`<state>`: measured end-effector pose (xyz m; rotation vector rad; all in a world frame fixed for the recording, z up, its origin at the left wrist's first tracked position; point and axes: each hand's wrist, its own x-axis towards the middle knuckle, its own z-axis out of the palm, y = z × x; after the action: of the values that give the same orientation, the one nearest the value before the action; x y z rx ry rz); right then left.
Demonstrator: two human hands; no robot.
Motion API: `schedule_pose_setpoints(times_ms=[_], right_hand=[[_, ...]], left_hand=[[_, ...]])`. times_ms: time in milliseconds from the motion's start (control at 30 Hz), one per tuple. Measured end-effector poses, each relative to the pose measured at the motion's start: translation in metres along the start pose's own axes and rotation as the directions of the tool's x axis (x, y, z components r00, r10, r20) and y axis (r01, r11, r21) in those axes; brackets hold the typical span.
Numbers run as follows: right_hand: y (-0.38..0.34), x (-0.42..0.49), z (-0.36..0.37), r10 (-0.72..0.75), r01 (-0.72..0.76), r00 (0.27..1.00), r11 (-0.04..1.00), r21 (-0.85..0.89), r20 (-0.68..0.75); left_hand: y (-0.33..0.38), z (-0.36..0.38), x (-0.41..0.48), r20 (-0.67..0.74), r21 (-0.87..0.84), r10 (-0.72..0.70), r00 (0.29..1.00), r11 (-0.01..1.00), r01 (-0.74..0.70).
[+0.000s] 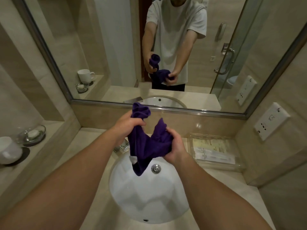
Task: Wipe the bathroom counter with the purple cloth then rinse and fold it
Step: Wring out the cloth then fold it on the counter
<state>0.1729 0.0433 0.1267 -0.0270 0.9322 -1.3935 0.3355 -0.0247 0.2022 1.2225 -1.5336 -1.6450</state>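
The purple cloth [147, 143] hangs bunched between both my hands above the white sink basin [149, 195]. My left hand [127, 125] grips one gathered end, which sticks up past my fist. My right hand [174, 146] grips the other bunched end lower and to the right. A corner with a white tag droops toward the drain [155, 168]. The beige counter [221, 180] surrounds the basin. The faucet [122, 146] is partly hidden behind the cloth and my left wrist.
A clear tray [214, 150] with packets lies on the counter at right. On the left ledge stand a glass soap dish [33, 134] and a white mug [8, 150]. A mirror [116, 47] fills the wall ahead; a socket plate [270, 121] is on the right wall.
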Motion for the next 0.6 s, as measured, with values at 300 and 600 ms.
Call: schedule_pose_setpoints(times_ms=[300,600], right_hand=[[-0.034,-0.021,0.051,-0.437,0.504,0.851,0.526,-0.685,0.291],[-0.043,-0.032,0.089,-0.558,0.560,0.788,0.471,-0.681,0.262]], left_hand=[[-0.028,0.011,-0.002,-0.011,-0.138,0.018,1.000,0.990,-0.019],[0.004,0.048,-0.005,-0.005,-0.420,0.116,0.993,0.901,-0.107]])
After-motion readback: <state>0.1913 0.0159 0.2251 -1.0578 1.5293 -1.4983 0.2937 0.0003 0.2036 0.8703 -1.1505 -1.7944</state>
